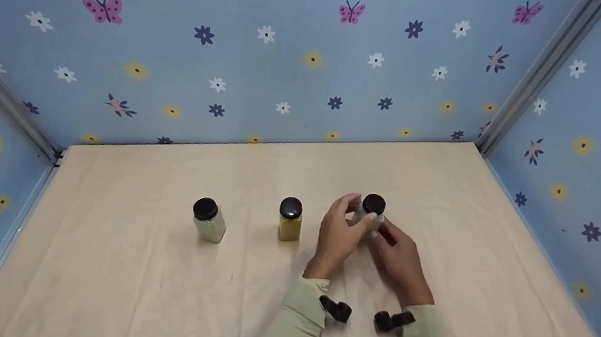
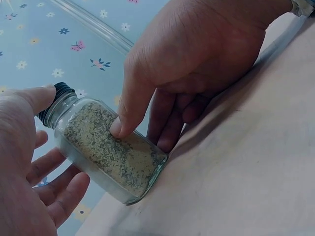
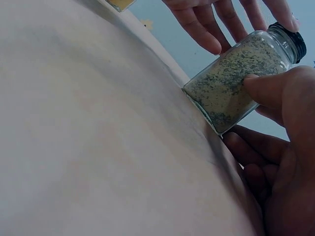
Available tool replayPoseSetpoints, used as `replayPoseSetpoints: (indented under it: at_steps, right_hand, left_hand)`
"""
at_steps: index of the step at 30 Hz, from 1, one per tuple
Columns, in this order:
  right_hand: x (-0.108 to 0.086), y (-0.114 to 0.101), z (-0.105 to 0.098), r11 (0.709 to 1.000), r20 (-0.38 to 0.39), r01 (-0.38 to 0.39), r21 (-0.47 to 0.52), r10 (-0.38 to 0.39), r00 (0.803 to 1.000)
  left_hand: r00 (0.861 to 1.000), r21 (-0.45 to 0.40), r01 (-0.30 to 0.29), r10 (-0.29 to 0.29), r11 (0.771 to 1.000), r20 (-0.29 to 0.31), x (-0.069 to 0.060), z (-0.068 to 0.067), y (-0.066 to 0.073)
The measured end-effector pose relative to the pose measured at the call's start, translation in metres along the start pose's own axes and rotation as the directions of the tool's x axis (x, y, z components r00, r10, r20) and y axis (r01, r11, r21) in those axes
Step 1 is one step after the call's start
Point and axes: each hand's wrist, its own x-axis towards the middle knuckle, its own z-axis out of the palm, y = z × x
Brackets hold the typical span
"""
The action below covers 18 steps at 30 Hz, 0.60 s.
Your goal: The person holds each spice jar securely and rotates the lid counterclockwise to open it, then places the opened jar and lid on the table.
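A square glass jar [image 1: 372,217] with a black ribbed lid [image 2: 58,101] holds pale contents mixed with dark green flakes. My right hand [image 1: 401,255] grips its lower body, thumb [image 3: 268,88] across the glass, other fingers behind and under near the base. My left hand [image 1: 339,234] is at the jar's upper left. Its thumb [image 2: 37,98] touches the lid, while the other fingers [image 2: 51,184] extend loosely beside the glass; whether they touch it is unclear. The jar's base is at the tabletop, partly hidden by the hands in the head view.
To the left stands a jar of yellow contents [image 1: 289,226] with a shiny black lid. Farther left is a jar of pale green contents [image 1: 210,227], also black-lidded. A cream cloth [image 1: 100,270] covers the table. Blue patterned panels [image 1: 287,78] enclose its back and sides.
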Motion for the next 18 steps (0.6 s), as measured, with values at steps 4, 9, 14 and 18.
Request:
replayPoseSetpoints:
  at_steps: [4,9,14,18]
  right_hand:
    - [0.0001,-0.0005,-0.0001,1.0,-0.01,-0.012,0.019,0.012,1.0]
    - [-0.0006,-0.0012,0.0014,1.0,-0.01,-0.025,0.007,0.025,1.0]
    - [-0.0008,-0.0011,0.0018,0.999,0.001,-0.043,-0.011,0.043,0.999]
    - [0.0004,-0.0013,0.0009,0.999,-0.001,-0.035,-0.009,0.035,0.999]
  left_hand:
    - [1.0,0.061,0.004,-0.006,0.998,0.031,-0.0007,0.0002,0.0012]
    - [0.998,0.109,0.013,-0.02,0.994,0.06,-0.0012,0.0007,0.0009]
    - [0.996,0.111,0.032,-0.041,0.993,0.076,-0.0023,0.0005,0.0018]
    - [0.997,0.106,0.025,-0.033,0.994,0.073,-0.0008,0.0011,0.0016]
